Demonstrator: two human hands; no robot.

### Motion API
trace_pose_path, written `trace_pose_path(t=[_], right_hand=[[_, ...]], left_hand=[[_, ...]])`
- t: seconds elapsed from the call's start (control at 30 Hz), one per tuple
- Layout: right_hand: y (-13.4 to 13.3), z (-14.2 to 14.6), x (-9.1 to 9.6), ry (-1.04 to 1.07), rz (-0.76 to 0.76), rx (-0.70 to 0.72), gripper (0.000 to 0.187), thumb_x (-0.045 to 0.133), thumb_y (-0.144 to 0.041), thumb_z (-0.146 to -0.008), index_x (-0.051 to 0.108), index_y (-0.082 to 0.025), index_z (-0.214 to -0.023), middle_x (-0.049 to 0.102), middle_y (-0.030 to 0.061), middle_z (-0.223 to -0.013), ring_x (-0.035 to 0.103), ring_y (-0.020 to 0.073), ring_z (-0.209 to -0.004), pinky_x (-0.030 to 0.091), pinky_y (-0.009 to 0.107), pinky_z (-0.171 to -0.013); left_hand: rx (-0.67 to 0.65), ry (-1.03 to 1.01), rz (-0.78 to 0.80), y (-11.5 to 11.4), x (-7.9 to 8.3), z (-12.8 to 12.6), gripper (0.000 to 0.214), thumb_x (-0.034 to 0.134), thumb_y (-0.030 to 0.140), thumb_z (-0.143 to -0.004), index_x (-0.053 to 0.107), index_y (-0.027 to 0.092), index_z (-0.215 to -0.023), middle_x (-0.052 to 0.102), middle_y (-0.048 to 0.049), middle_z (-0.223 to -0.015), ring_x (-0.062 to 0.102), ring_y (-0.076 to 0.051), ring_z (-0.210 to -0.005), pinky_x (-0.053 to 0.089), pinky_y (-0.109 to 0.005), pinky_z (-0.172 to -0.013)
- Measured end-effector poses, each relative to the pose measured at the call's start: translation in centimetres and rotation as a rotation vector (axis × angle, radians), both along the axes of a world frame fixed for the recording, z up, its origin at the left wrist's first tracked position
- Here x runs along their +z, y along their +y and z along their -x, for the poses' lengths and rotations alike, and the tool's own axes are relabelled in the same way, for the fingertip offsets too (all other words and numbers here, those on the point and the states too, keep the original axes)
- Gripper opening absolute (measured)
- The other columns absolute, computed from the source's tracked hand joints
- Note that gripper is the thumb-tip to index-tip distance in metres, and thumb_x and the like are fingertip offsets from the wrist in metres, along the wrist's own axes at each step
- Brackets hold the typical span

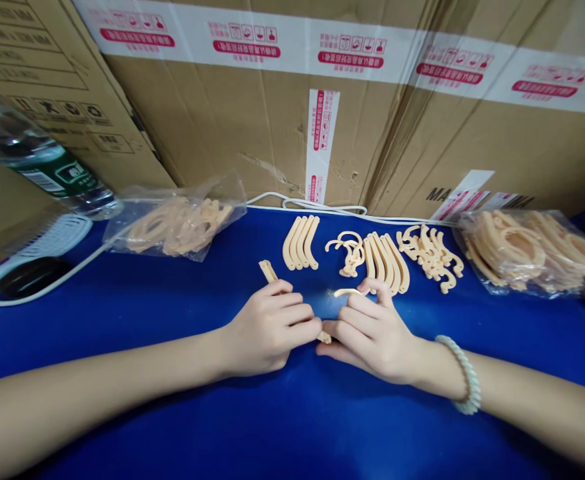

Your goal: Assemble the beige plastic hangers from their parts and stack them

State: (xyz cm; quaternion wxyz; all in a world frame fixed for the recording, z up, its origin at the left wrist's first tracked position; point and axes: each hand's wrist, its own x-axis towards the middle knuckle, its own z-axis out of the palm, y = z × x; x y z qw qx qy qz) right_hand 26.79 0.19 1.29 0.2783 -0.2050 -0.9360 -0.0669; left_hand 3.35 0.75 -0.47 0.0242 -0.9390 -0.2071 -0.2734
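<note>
My left hand (276, 327) is closed around a pale beige strip (268, 270), whose upper end sticks out above the fingers. At the strip's lower end (324, 337) the fingertips of my right hand (372, 327) pinch close against my left fingers. A thin curved beige piece (346, 292) juts out from the raised index finger and thumb side of my right hand. Just beyond the hands lie curved strips (300, 243) in a row, a second row of curved strips (386, 262), thin curled pieces (347, 252) and a heap of small hooked pieces (431, 253).
Clear bags of beige parts lie on the left (177, 225) and right (527, 250) of the blue table (182, 413). A water bottle (47, 160), a pale-blue hairbrush (52, 240) and a black oval object (35, 277) are at left. Cardboard boxes (222, 127) and a white cable (312, 204) stand behind.
</note>
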Motion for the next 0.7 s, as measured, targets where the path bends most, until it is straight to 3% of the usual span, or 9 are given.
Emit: trace_pose_path(t=[0.13, 0.23, 0.4, 0.53, 0.7], right_hand=[[0.6, -0.7, 0.2, 0.193, 0.214, -0.019, 0.026, 0.057, -0.043, -0.102, 0.061, -0.019, -0.092, 0.064, -0.0016, -0.075, 0.053, 0.0151, -0.073, 0.036, 0.036, -0.084], [1.3, -1.2, 0.6, 0.204, 0.171, -0.056, 0.018, 0.059, -0.039, -0.102, 0.062, -0.021, -0.098, 0.069, -0.0001, -0.082, 0.059, 0.0182, -0.083, 0.034, 0.043, -0.096], [2.9, -1.0, 0.6, 0.078, 0.043, -0.186, 0.008, 0.059, -0.027, -0.101, 0.066, -0.026, -0.106, 0.074, 0.0013, -0.101, 0.061, 0.0243, -0.114, 0.017, 0.055, -0.118], [4.2, -1.0, 0.0, 0.053, -0.06, -0.309, 0.011, 0.06, -0.022, -0.099, 0.067, -0.025, -0.107, 0.074, 0.0039, -0.112, 0.058, 0.0296, -0.122, 0.019, 0.062, -0.118], [4.0, -1.2, -0.4, 0.041, 0.007, -0.31, 0.018, 0.059, -0.022, -0.098, 0.065, -0.024, -0.114, 0.071, 0.0089, -0.119, 0.059, 0.0305, -0.12, 0.029, 0.061, -0.113]], left_hand=[[0.012, 0.0, 0.108, 0.1, -0.4, 0.9, 0.019, 0.053, 0.022, -0.094, 0.066, 0.03, -0.084, 0.074, 0.0003, -0.082, 0.065, -0.018, -0.072, 0.049, -0.037, -0.078], [-0.008, -0.077, 0.156, 1.7, -0.1, 1.8, 0.018, 0.054, 0.022, -0.095, 0.069, 0.031, -0.09, 0.077, -0.0004, -0.096, 0.07, -0.019, -0.085, 0.05, -0.04, -0.09], [0.197, -0.221, 0.145, 5.9, 0.2, 3.4, 0.025, 0.046, 0.013, -0.095, 0.067, 0.025, -0.101, 0.075, -0.0031, -0.097, 0.067, -0.02, -0.104, 0.033, -0.054, -0.117], [0.198, -0.218, 0.229, 7.4, -0.3, 4.0, 0.018, 0.047, 0.011, -0.095, 0.062, 0.02, -0.101, 0.069, -0.0094, -0.112, 0.06, -0.024, -0.115, 0.043, -0.053, -0.11], [0.133, -0.191, 0.287, 6.8, -0.4, 3.9, 0.032, 0.048, 0.004, -0.085, 0.06, 0.019, -0.109, 0.061, -0.0118, -0.127, 0.055, -0.026, -0.123, 0.047, -0.05, -0.107]])
